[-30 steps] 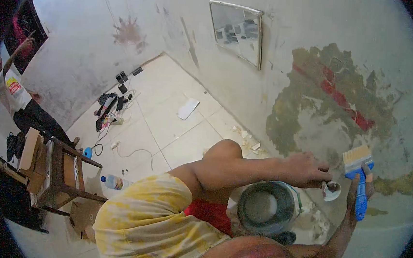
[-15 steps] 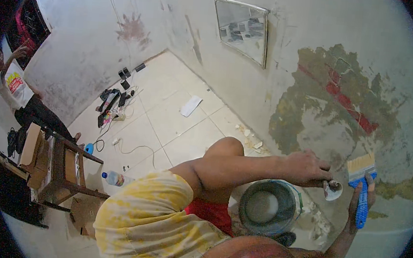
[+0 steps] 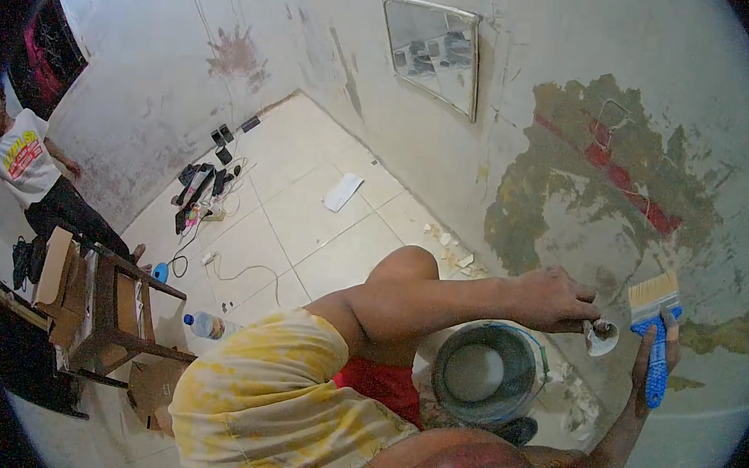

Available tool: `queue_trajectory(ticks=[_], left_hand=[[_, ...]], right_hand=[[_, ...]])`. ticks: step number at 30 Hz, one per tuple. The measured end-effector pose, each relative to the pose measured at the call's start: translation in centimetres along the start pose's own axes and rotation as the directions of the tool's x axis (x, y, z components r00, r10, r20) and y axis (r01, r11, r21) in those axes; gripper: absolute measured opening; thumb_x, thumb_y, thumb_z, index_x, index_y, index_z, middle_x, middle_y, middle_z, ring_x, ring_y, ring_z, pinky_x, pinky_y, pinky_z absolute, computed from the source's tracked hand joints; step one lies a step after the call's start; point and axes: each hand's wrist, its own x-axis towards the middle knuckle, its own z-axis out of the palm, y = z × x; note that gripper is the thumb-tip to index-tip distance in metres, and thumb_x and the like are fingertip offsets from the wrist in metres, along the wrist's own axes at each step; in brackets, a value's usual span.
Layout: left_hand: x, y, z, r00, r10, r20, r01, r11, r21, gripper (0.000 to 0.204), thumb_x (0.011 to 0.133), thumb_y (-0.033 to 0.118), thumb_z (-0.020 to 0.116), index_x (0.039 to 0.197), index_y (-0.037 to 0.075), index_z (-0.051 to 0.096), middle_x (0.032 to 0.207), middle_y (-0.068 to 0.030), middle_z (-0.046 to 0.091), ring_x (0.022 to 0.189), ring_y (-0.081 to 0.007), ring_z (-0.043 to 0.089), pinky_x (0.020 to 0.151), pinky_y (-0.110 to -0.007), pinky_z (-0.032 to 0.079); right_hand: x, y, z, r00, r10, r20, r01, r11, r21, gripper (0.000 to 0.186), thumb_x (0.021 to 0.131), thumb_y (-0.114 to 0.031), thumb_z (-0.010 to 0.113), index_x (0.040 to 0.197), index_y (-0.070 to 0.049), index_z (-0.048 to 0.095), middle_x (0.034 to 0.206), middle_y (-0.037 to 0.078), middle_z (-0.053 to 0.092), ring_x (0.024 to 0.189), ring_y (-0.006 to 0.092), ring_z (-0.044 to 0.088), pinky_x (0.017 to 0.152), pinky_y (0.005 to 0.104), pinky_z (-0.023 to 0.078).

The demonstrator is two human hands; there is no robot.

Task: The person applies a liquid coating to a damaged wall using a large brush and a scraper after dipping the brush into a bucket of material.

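My right hand [image 3: 654, 351] is wrapped round the blue handle of a wide paintbrush [image 3: 654, 300] with pale bristles pointing up, close to the wall. To its left, my left hand [image 3: 556, 301] is closed, its fingertips on a small whitish cup-like thing [image 3: 600, 337]; its exact kind cannot be made out. Below my left forearm stands a grey bucket [image 3: 448, 363] with pale contents at its bottom. The wall [image 3: 520, 223] behind the hands has a large bare patch with red streaks where its coating is gone.
Pale flakes [image 3: 454, 251] lie along the wall's foot. A mirror [image 3: 437, 54] hangs above. Cables and black devices [image 3: 198, 189] lie on the tiles, near a white sheet [image 3: 343, 192]. A water bottle [image 3: 209, 325] and wooden chair [image 3: 127, 307] are left; another person [image 3: 33, 159] stands beyond.
The other person at the left has lowered a raised arm and turned the body. My hands keep their grips and have hardly moved; the view has shifted slightly.
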Motion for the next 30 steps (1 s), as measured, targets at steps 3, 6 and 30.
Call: queue_trajectory(ticks=[3,6,30], left_hand=[[0.2,0.0,0.1,1.0,0.002,-0.006,-0.002,1.0,-0.004,0.031,0.085,0.03,0.065,0.112,0.015,0.059,0.089,-0.008,0.058,0.066,-0.0313,0.064,0.054,-0.045,0.049],[0.2,0.0,0.0,1.0,-0.002,-0.001,0.002,1.0,-0.011,0.031,0.085,0.03,0.066,0.111,0.015,0.059,0.088,-0.0081,0.058,0.066,-0.0307,0.063,0.054,-0.045,0.049],[0.3,-0.1,-0.1,1.0,0.013,-0.024,-0.013,1.0,-0.017,0.031,0.085,0.03,0.065,0.111,0.016,0.059,0.087,-0.0079,0.057,0.067,-0.0309,0.064,0.054,-0.046,0.049]], right_hand=[[-0.1,0.5,-0.2,1.0,-0.018,-0.004,0.018,1.0,0.018,0.032,0.097,-0.015,0.056,0.125,0.001,0.057,0.112,0.019,0.065,0.099,0.0255,0.062,0.087,0.038,0.049],[-0.1,0.7,0.0,0.999,-0.043,-0.03,0.043,0.999,-0.01,0.032,0.097,-0.014,0.056,0.125,0.001,0.057,0.11,0.019,0.065,0.098,0.0246,0.062,0.087,0.0374,0.049],[-0.3,0.5,-0.5,0.995,-0.091,-0.037,0.087,0.991,-0.099,0.031,0.098,-0.016,0.055,0.124,0.002,0.057,0.099,0.015,0.064,0.088,0.0208,0.06,0.08,0.0355,0.05]])
